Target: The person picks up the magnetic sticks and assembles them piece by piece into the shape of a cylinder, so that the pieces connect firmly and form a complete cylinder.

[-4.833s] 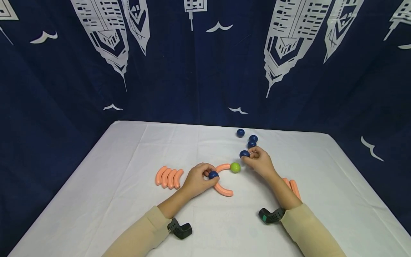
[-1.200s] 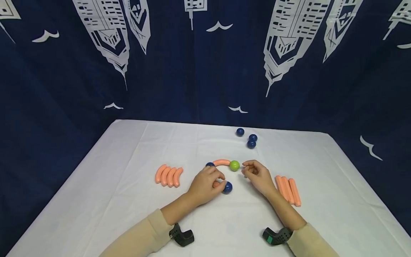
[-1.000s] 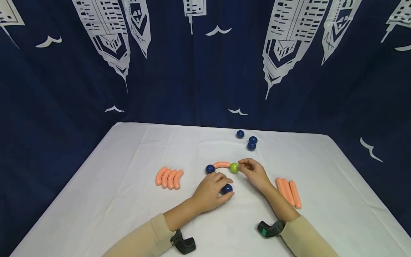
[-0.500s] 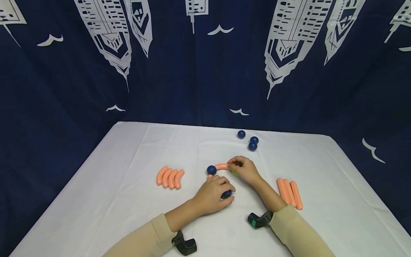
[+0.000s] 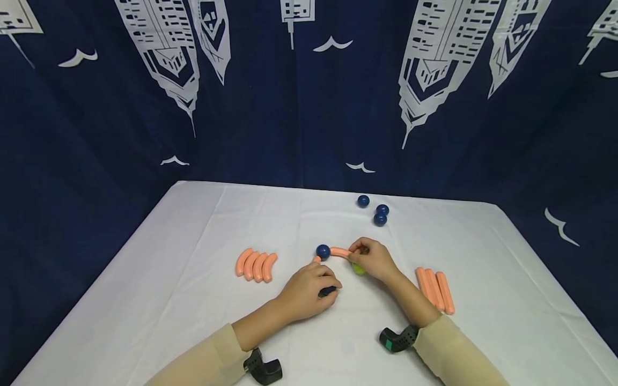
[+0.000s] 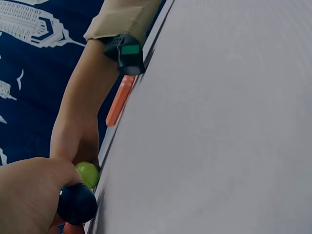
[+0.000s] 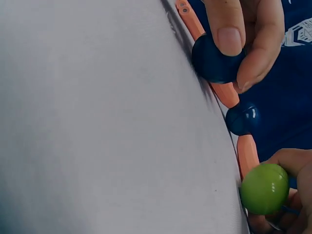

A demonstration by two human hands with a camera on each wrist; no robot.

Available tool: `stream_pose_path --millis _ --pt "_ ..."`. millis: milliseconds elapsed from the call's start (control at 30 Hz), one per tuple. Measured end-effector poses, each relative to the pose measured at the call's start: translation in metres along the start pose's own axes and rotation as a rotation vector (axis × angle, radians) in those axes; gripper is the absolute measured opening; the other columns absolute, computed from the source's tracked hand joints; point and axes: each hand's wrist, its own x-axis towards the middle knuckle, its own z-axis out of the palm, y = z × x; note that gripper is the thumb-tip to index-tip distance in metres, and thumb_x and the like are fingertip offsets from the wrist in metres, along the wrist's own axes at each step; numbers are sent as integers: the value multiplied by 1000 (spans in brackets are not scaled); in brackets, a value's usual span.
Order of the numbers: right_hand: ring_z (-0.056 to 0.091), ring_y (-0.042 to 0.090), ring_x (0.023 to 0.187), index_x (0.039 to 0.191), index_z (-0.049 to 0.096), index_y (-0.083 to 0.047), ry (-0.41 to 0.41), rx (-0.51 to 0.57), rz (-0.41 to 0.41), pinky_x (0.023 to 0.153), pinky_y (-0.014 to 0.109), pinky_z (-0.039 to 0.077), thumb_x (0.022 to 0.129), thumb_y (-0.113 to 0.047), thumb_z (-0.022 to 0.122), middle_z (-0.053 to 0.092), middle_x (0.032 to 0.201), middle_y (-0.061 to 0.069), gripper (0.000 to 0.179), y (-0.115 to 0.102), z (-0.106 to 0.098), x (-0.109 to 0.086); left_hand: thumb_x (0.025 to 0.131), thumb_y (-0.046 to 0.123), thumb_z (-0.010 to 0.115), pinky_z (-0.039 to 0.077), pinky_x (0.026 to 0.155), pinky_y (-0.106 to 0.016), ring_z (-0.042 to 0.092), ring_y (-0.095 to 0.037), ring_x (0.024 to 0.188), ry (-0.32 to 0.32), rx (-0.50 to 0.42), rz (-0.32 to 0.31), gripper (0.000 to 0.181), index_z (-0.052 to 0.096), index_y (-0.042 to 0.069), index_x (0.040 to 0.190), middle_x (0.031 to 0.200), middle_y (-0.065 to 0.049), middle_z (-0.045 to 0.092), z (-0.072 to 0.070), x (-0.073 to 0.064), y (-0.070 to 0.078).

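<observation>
My left hand (image 5: pixel 309 292) grips a blue ball (image 5: pixel 327 291) between thumb and fingers. In the right wrist view that held ball (image 7: pixel 214 58) meets the end of a curved salmon rod (image 7: pixel 225 94). A second blue ball (image 5: pixel 323 252) joins this rod to another curved rod (image 5: pixel 340 252), which leads to a lime-green ball (image 5: pixel 359 269). Curled at that end, my right hand (image 5: pixel 374 260) holds the green ball, partly covering it in the head view. The left wrist view has the green ball (image 6: pixel 87 174) just past my left thumb.
Several curved salmon rods (image 5: pixel 256 265) lie side by side on the left of the white-covered table (image 5: pixel 193 321). Three straight rods (image 5: pixel 435 290) lie to the right, beside my right forearm. Three blue balls (image 5: pixel 380 220) sit near the far edge, before a dark blue curtain (image 5: pixel 299 118).
My right hand, earlier holding a blue ball, then empty, now holds the green ball, which has shifted toward me. The left hand has moved from the far blue ball to grip the near one.
</observation>
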Motion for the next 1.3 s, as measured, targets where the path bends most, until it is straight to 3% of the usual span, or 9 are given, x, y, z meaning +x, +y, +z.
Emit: stream_pose_path --millis 200,367,533,800,1000,1167,1300 --pt "50 15 69 89 68 -2 8 -9 36 62 27 40 87 -16 71 58 73 2 14 -3 -3 -4 85 17 72 49 80 -27 58 -13 90 2 -37 -87 9 75 16 93 95 5 65 -6 -6 -8" --pt "50 16 70 91 66 -1 -3 -4 74 64 29 39 85 -16 72 57 75 3 17 -6 -5 -9 86 17 71 49 85 -30 59 -15 96 3 -54 -109 9 75 15 94 100 2 66 -11 -6 -13" --pt "46 15 63 81 60 -5 -38 -58 134 58 28 36 83 -21 72 53 68 1 20 -8 -9 -17 87 15 71 48 92 -36 59 -22 105 15 -49 -127 9 75 13 95 110 -6 66 -12 -6 -21" --pt "42 13 58 70 57 -9 -72 -64 120 53 26 32 85 -23 69 49 61 -3 24 -13 -8 -36 91 17 69 49 91 -40 60 -27 107 11 -124 -266 24 70 9 114 116 -9 62 -13 -4 -34" --pt "41 12 56 67 57 -10 -82 -63 88 51 24 30 85 -25 70 48 57 -4 26 -13 -4 -39 91 17 70 48 93 -39 61 -24 109 17 -141 -307 22 70 11 112 114 -5 64 -13 -1 -43" --pt "39 13 57 73 54 -9 -28 -47 50 51 24 29 85 -22 70 45 60 -3 24 -7 -8 -31 91 16 69 47 95 -39 60 -22 111 -8 -186 -335 21 70 11 111 115 -4 65 -14 3 -47" --pt "47 15 67 93 59 -3 18 -2 28 57 25 37 85 -20 71 53 76 2 22 1 -13 -21 91 13 69 48 93 -36 60 -20 111 -28 -266 -379 21 70 12 112 117 -4 65 -13 10 -50"
